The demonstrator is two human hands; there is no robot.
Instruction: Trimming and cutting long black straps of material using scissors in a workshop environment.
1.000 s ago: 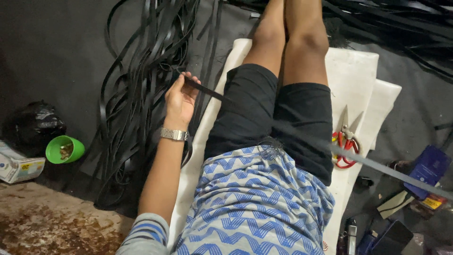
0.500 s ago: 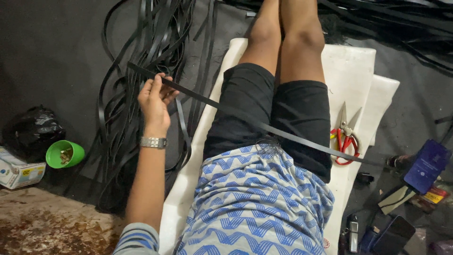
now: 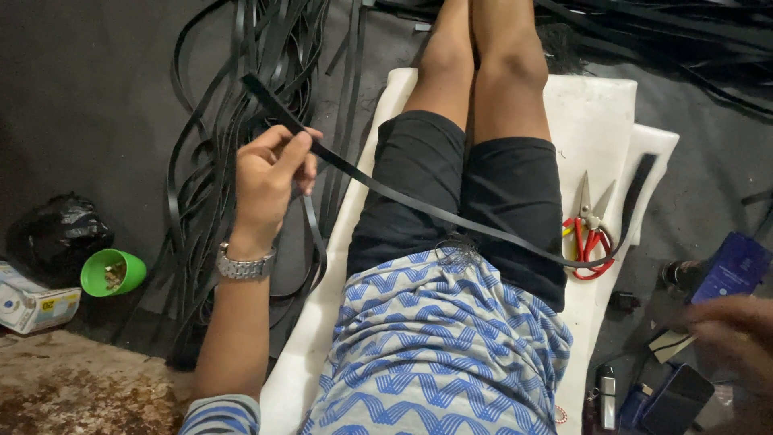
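My left hand (image 3: 270, 181), with a metal watch on its wrist, pinches a long black strip (image 3: 419, 205). The strip runs from above the hand, across my lap in black shorts, and curls up at the right beside the red-handled scissors (image 3: 590, 234). My right hand (image 3: 733, 330) is blurred at the lower right edge, hovering over small items on the floor; what it holds is unclear. I sit with legs stretched out on a white cushion (image 3: 588, 113).
A big tangle of black strips (image 3: 233, 121) lies on the dark floor to the left and across the top. A green cup (image 3: 111, 272), a black bag (image 3: 56, 234) and a small box (image 3: 32, 302) sit at far left. A blue box (image 3: 733, 266) and phones lie lower right.
My left hand has lifted a strip out of the pile and drawn it up and across my lap. My right hand has come into view at the lower right.
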